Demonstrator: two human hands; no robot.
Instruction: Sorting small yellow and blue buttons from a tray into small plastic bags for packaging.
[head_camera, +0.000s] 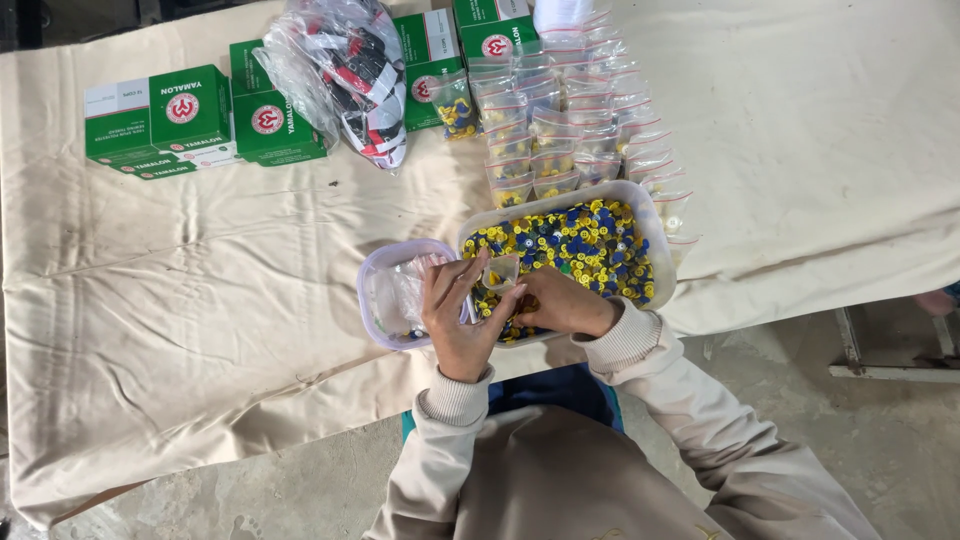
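Left hand: your left hand (458, 312) is closed on a small clear bag (499, 272), thumb and fingers pinching its edge and holding it up over the near corner of the tub.
Right hand: your right hand (560, 300) lies curled, knuckles up, in the near corner of the tub, just beside the left; whether it grips any pieces I cannot tell.
Small clear bag: it stands between your two hands, above the tub's near-left corner.
Tub: the large clear tub (660, 235) is heaped with small yellow and blue pieces (585, 245), some white among them.
Small box: a clear small box (372, 300) touches the tub's left side and holds crumpled empty bags; your left wrist reaches across its near-right corner.
Filled bags: rows of filled little bags (560, 130) lie beyond the tub, reaching up to its far rim.
Far left: green cartons (175, 120) sit stacked, well apart from your hands.
Far middle: a big clear sack (345, 70) of red, black and white items lies between cartons.
Surface: everything rests on a cream cloth (200, 300), creased at your left.
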